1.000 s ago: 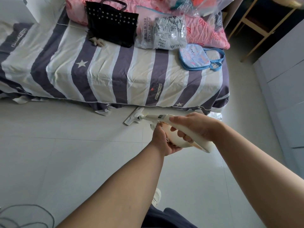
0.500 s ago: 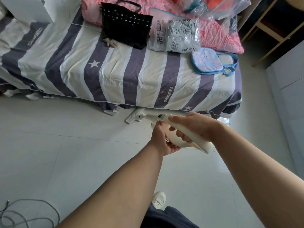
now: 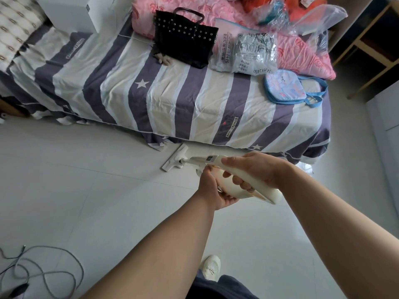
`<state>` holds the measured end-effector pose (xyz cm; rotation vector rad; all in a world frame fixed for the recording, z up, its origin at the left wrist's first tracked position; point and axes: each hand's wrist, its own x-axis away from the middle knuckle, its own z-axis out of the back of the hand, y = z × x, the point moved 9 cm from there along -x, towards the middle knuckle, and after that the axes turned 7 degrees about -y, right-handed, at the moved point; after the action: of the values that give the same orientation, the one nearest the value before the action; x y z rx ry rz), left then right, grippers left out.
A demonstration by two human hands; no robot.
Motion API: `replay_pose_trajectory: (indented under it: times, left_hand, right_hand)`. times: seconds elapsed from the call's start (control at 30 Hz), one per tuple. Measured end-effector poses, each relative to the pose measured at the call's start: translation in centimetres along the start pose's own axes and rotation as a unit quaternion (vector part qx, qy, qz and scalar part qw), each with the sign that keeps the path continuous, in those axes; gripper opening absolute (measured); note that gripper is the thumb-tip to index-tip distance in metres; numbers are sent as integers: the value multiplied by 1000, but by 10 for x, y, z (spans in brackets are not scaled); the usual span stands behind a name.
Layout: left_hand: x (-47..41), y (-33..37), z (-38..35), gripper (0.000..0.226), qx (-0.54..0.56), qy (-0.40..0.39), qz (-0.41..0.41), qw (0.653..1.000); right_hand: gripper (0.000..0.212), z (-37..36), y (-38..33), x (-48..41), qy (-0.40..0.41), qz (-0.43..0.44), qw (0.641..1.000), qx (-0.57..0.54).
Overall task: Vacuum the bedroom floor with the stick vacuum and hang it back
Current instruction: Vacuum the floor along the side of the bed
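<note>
Midway, by the look of it: you stand on the pale tiled floor [image 3: 86, 190] beside the striped bed [image 3: 172, 104], with vacuuming under way and the hanging-up not yet begun. How much floor is done cannot be told, since no dirt or cleaned track shows. The vacuum [image 3: 225, 186] is a cream-white stick model, seen foreshortened, slanting from your hands down to the tiles at the bed's edge. Your right hand [image 3: 257, 171] wraps over the handle, fingers curled beneath it. Your left hand [image 3: 212, 186] cups the rounded body from below, fingers closed around it. The flat white nozzle [image 3: 176, 158] lies on the floor just beside the bed, angled toward the gap underneath. The small display [image 3: 209, 158] is too small to read.
</note>
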<state>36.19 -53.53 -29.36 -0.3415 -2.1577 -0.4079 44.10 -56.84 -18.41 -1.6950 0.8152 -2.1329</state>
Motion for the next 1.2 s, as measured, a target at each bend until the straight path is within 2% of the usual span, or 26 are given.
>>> replay_pose_trajectory:
  times: [0.17,0.23,0.33,0.43,0.77,0.9,1.2]
  left_hand:
    - [11,-10,22,58,48,12,-16,999]
    - [15,-10,34,62,73,23,-26,997]
    - [23,-4,51,58,81,40,-43,995]
    - [32,4,70,53,87,56,-49,993]
    - [45,92,127,47,62,71,-61,994]
    - [47,142,147,48,54,65,-71,994]
    - [48,207,179,46,44,75,-58,995]
  right_hand:
    - [54,-23,1,-4,-38,4,999,16]
    - [64,-32,0,-9,-42,0,997,59]
    - [82,-45,-6,-18,-52,3,995,89]
    - [85,-63,-16,-28,-72,13,994,85]
    - [70,-102,-91,-84,-41,29,993,105]
    - [54,-113,-134,-110,-17,28,992,123]
    - [54,-126,-189,-151,14,24,989,142]
